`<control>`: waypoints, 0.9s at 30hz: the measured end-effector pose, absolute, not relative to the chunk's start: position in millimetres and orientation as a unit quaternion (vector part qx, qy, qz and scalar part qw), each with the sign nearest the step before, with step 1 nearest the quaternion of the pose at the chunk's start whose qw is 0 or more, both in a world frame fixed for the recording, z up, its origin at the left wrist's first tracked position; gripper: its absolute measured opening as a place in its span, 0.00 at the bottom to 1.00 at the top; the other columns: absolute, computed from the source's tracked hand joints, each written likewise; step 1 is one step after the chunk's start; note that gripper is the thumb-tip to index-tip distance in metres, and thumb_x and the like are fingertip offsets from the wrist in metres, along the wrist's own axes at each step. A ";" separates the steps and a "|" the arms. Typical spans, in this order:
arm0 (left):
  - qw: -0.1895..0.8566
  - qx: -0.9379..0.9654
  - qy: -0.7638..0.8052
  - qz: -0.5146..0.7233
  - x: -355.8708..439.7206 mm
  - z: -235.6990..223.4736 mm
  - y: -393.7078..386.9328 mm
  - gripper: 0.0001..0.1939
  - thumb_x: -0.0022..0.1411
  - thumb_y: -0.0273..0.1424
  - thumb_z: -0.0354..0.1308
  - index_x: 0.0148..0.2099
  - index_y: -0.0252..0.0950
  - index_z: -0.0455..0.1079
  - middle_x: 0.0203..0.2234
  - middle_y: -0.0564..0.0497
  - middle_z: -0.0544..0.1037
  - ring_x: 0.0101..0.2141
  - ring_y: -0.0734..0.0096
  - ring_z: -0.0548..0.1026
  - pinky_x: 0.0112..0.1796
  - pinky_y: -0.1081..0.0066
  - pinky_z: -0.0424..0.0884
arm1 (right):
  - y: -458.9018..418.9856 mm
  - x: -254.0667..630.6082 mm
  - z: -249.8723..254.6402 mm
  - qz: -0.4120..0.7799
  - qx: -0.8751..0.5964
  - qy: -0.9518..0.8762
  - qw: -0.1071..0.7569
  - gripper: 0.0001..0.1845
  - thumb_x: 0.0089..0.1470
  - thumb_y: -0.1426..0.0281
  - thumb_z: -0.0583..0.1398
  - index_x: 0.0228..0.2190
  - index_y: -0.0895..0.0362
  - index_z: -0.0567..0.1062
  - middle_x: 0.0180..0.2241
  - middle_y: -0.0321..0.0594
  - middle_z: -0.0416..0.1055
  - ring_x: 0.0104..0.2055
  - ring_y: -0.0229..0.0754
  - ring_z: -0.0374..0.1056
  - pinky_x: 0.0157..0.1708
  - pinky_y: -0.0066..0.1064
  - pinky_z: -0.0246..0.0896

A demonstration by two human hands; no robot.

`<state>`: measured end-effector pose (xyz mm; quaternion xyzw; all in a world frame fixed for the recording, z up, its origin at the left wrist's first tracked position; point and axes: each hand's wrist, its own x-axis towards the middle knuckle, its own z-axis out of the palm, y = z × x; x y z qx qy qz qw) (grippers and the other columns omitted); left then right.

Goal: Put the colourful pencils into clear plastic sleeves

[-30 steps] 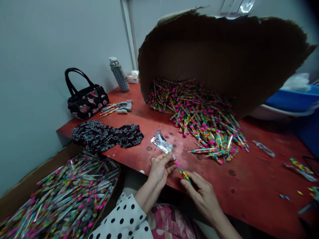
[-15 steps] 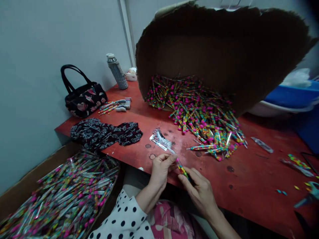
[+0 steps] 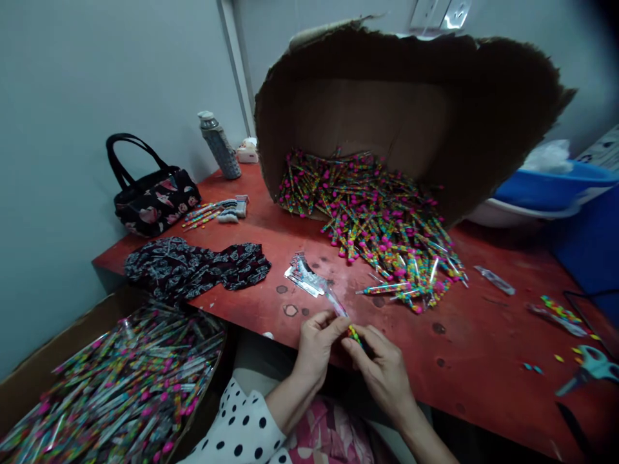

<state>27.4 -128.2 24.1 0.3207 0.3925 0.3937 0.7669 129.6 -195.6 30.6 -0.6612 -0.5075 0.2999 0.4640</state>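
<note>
Both my hands meet at the table's front edge on one slim clear tube of small coloured pieces (image 3: 354, 333). My left hand (image 3: 314, 345) is closed, thumb and fingers pinching the tube's upper end. Out of that grip, a clear plastic sleeve (image 3: 337, 304) with a pink tint points up and left. My right hand (image 3: 382, 364) is closed around the lower part of the tube, and its fingers hide much of it. Just beyond the sleeve, a small pile of flat silvery packets or strips (image 3: 304, 277) lies on the red table (image 3: 411, 341).
A large cardboard box (image 3: 387, 109) lies on its side, spilling pink-ended tubes (image 3: 387, 225). Another box (image 3: 104, 322), lower left, holds many wrapped tubes. Dark patterned cloth (image 3: 193, 264), a handbag (image 3: 155, 196) and a flask (image 3: 220, 145) are at left; scissors (image 3: 590, 367) and basins (image 3: 546, 187) at right.
My left hand has slid along the tube towards my right hand, so less of the tube shows between them. More sleeve now sticks out beyond the left fingers. The camera view has shifted slightly.
</note>
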 end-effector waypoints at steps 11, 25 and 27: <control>0.794 0.255 0.375 0.406 24.4 26.4 -122.9 0.12 0.46 0.32 0.65 0.29 0.31 0.65 0.20 0.55 0.70 0.20 0.79 0.69 0.23 0.78 0.65 | -205.2 119.8 18.3 0.553 -0.545 -0.290 0.560 0.16 0.48 0.60 0.61 0.36 0.56 0.66 0.22 0.33 0.67 0.16 0.31 0.61 0.12 0.20 0.54; 0.794 0.278 0.385 0.378 31.5 24.0 -135.5 0.16 0.47 0.36 0.63 0.28 0.33 0.60 0.15 0.58 0.67 0.11 0.82 0.63 0.13 0.79 0.58 | -188.9 118.7 21.7 0.543 -0.529 -0.263 0.598 0.18 0.45 0.62 0.64 0.29 0.55 0.59 0.15 0.27 0.66 0.13 0.30 0.61 0.12 0.17 0.56; 0.791 0.274 0.396 0.377 32.5 25.0 -135.7 0.17 0.45 0.36 0.64 0.27 0.33 0.60 0.15 0.58 0.67 0.11 0.82 0.63 0.13 0.79 0.58 | -188.8 119.5 21.5 0.545 -0.526 -0.261 0.599 0.18 0.45 0.63 0.64 0.29 0.55 0.59 0.15 0.27 0.67 0.14 0.30 0.62 0.12 0.17 0.57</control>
